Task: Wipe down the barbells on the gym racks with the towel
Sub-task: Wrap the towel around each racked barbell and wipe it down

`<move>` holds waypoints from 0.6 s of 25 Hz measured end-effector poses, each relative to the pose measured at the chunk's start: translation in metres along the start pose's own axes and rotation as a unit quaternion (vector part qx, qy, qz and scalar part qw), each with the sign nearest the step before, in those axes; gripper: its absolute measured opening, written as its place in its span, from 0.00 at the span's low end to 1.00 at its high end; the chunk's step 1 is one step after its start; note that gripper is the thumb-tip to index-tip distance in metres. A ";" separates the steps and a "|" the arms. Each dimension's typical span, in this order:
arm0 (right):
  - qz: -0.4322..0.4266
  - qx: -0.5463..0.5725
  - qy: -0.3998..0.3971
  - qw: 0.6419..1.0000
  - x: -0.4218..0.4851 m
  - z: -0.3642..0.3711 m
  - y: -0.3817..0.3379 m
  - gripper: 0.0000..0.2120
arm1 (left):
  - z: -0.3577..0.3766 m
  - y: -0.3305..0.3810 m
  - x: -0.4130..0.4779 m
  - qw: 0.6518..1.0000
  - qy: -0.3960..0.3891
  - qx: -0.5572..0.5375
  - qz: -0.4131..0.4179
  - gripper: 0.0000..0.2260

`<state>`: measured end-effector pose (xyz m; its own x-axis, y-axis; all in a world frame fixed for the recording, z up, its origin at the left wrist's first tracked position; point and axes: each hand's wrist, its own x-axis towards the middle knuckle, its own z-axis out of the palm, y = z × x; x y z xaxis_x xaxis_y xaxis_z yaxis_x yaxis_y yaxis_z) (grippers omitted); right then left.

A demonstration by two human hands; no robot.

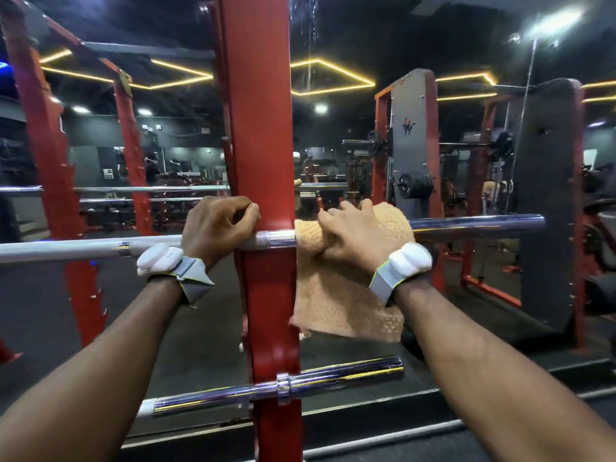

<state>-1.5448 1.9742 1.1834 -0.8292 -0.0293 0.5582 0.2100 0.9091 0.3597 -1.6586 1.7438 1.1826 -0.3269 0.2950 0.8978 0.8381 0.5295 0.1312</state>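
Left hand (216,225) grips barbell (476,225), right hand (350,239) towel (333,301), red upright (260,128) seemingly blocking.

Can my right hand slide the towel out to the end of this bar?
Probably yes: the right hand grips the towel around the barbell, and the chrome sleeve beyond looks bare to its tip.

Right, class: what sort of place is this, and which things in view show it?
Most likely a gym: a chrome barbell on a red rack upright, weight plates on a machine behind.
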 end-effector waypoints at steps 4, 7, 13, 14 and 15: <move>0.109 0.035 0.115 0.987 -0.004 0.022 -0.071 0.25 | -0.012 -0.014 -0.006 0.999 0.033 0.040 -0.012 0.21; 0.112 0.078 0.187 0.973 -0.009 0.034 -0.070 0.25 | -0.013 -0.020 -0.005 0.997 0.003 0.072 -0.023 0.21; 0.194 0.137 0.204 0.950 -0.007 0.040 -0.100 0.38 | -0.015 -0.025 -0.016 0.987 -0.012 0.156 -0.020 0.21; 0.212 0.168 0.188 0.944 -0.003 0.039 -0.122 0.40 | -0.014 -0.023 -0.017 0.984 -0.014 0.174 -0.031 0.21; 0.188 0.177 0.182 0.949 -0.003 0.040 -0.130 0.41 | -0.013 -0.020 -0.017 0.981 -0.023 0.188 -0.039 0.20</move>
<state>-1.5904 1.8725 1.1045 -0.4831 0.2416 0.8416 0.2141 0.9646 -0.1540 -1.6640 1.7182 1.1705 -0.4106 0.2724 0.8701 0.5919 0.8056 0.0271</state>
